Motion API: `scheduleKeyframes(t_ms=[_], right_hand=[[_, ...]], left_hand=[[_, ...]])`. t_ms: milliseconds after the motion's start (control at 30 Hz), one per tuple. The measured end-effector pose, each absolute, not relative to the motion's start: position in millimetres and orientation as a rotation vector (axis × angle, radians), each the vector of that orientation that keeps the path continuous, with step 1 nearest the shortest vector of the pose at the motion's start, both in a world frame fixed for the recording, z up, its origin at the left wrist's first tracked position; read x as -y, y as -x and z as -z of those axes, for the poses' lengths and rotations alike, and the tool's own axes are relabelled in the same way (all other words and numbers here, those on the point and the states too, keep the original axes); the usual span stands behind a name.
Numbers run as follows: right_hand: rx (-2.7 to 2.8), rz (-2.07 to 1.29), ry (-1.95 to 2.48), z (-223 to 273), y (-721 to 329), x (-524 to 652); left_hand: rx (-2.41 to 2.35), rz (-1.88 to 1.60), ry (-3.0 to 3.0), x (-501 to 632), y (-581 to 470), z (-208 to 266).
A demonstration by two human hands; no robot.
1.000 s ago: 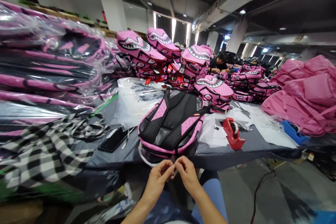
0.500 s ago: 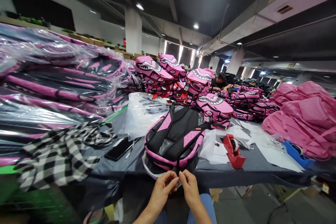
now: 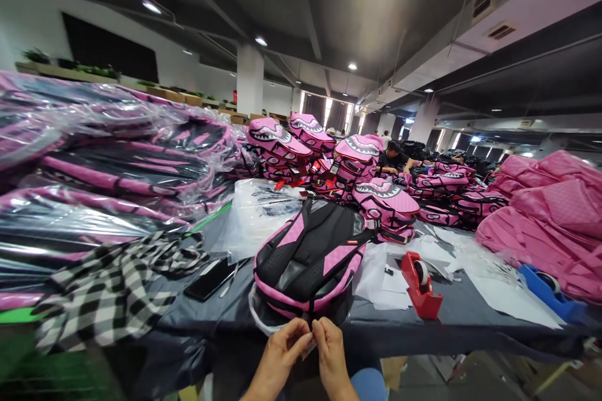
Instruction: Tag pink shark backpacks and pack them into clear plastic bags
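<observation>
A pink and black backpack [image 3: 313, 257] lies on the dark-covered table with its shoulder straps facing up. The edge of a clear plastic bag [image 3: 263, 316] shows around its lower left side. Just below the backpack's near end, my left hand [image 3: 285, 351] is closed in a pinch, thumb against the fingers. My right hand [image 3: 332, 351] pinches beside it, the fingertips of both nearly touching. A small whitish bit shows at the fingertips, too small to name.
Wrapped backpacks [image 3: 122, 169] are piled at left, near a checkered cloth [image 3: 117, 282] and a black phone [image 3: 209, 281]. To the right stand a red tape dispenser [image 3: 421, 288] and a blue one [image 3: 552, 294]. Pink backpacks [image 3: 385, 197] are stacked behind; a person [image 3: 392, 160] works beyond.
The camera view has tilted up and shifted slightly. Both hands stay pinched together below the backpack, with their fingertips a little closer.
</observation>
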State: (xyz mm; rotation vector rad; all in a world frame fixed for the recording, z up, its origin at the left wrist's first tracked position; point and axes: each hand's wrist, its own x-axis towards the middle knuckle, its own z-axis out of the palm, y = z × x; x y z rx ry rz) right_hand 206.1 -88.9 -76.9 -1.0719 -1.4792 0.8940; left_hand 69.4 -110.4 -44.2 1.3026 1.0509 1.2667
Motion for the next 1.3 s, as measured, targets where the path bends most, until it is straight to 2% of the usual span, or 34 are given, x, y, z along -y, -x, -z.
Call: scheduleKeyframes(t_ms=[567, 933, 1033, 1133, 1200, 1300], right_hand=[[1.512, -1.073, 0.96, 66, -212, 92], [1.799, -0.864, 1.026, 76, -222, 106], [1.9, -0.63, 1.005, 61, -267, 96], [1.882, -0.172, 1.258, 57, -323, 63], [1.956, 0.089, 1.403, 64, -351, 34], [2.056, 0.303, 1.478, 77, -371, -6]], left_hand=[[-1.048, -1.295, -1.257, 109, -63, 40], [-1.211, -1.251, -1.594, 126, -56, 53], [-1.284, -1.405, -1.567, 142, -56, 68], [-1.339, -1.488, -1.554, 158, -57, 77], [-1.335, -1.397, -1.609, 163, -60, 78], [-1.346, -1.208, -1.673, 162, -62, 71]])
